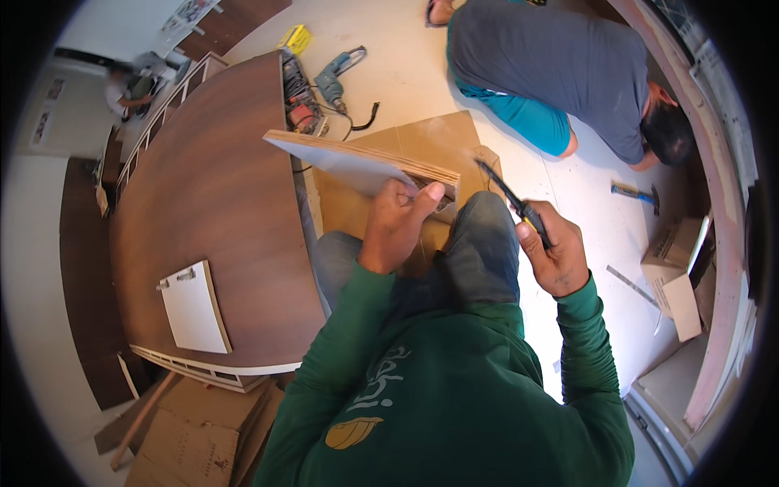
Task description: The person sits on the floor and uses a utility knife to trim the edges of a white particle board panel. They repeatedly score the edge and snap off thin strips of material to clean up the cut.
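My left hand [398,223] grips a plywood board [349,162] with a pale face, near its right end. The board is held up over my knees, its layered edge uppermost. Beside my left thumb a dark, rough patch shows at that end. My right hand [556,247] is closed around a slim hand tool [511,193] with a black and yellow handle. Its long dark shaft points up and left toward the board's right end, apart from it. The tool's exact kind is unclear.
A large brown panel [219,211] bears a small white panel [195,308] with metal hinges. Ahead lie a drill [334,79], a toolbox [299,97] and a cardboard sheet [442,134]. At right are a crouching person [552,65], a hammer [637,193] and a cardboard box [673,276].
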### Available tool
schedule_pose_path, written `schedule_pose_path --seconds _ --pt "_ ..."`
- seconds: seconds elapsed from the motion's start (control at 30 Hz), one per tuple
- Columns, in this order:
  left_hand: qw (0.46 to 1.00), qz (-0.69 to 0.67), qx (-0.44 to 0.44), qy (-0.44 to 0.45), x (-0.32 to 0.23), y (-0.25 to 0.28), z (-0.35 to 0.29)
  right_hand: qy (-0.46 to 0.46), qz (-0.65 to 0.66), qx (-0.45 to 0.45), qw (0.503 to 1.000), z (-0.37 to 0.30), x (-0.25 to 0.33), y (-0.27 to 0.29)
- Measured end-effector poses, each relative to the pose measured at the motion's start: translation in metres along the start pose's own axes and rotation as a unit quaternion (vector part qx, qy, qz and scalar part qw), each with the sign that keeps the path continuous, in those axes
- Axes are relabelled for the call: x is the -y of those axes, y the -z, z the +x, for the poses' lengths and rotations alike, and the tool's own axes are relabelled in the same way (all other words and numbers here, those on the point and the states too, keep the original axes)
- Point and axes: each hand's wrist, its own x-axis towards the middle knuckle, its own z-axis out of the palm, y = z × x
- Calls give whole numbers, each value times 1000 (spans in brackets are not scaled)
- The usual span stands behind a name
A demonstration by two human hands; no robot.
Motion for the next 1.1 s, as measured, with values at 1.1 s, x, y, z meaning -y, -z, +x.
schedule_pose_path --seconds 1.1 --pt "997 71 39 15 -15 6 4 16 -147 31 989 -30 -66 -14"
